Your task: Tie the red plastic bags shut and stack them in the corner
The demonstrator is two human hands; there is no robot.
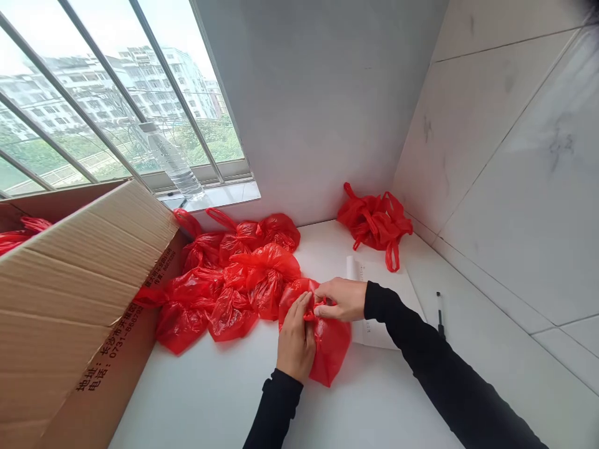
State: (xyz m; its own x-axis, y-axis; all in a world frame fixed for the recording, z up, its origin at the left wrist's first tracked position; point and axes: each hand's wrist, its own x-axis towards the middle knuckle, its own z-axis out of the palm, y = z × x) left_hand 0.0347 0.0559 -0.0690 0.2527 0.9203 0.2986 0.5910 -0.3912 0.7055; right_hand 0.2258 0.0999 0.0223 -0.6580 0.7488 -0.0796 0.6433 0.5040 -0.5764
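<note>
Both my hands are on one red plastic bag (333, 349) on the white table. My left hand (296, 340) is closed at the bag's gathered neck, its fingers close together against the plastic. Opposite it, my right hand (340, 298) pinches the twisted plastic at the neck between thumb and fingers. What is inside this bag is hidden. Just left of my hands, several filled red bags with knotted tops (266, 290) lie in a cluster. An open paper booklet (374, 330) is partly covered by my right hand and the bag.
A large cardboard box (93, 268) with red bags inside stands at the left. Loose red bags (374, 221) lie heaped by the back wall. A pen (440, 315) rests at the right. On the sill of the barred window stands a clear water bottle (173, 163).
</note>
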